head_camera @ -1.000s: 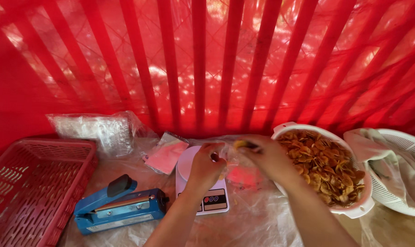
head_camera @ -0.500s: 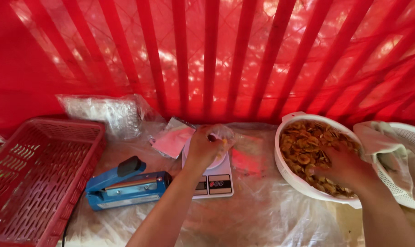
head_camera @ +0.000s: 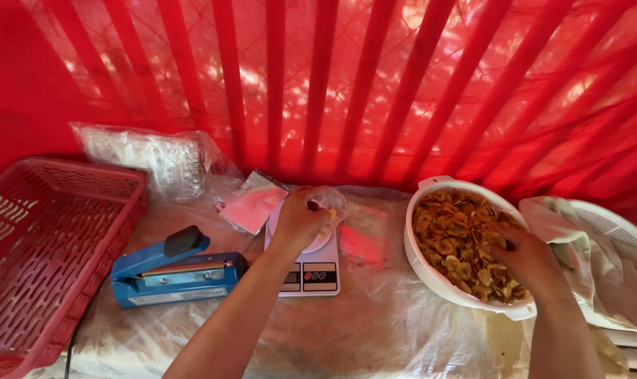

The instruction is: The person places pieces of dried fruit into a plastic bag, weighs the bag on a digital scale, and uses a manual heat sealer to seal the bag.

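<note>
The small clear bag (head_camera: 327, 205) sits on the white digital scale (head_camera: 306, 261), only partly filled – left hand (head_camera: 297, 223) grips its mouth. Right hand (head_camera: 526, 260) closes on chips in the white colander (head_camera: 431, 270) – more remain to add.

Red-tinted backlight, dappled glare, slightly soft

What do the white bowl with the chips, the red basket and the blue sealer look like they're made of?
White bowl: likely moulded plastic, matte, its wall perforated. Red basket: plastic too, judging by its moulded lattice. Blue sealer: painted metal or hard plastic body, hard to tell, with a black handle.
</note>
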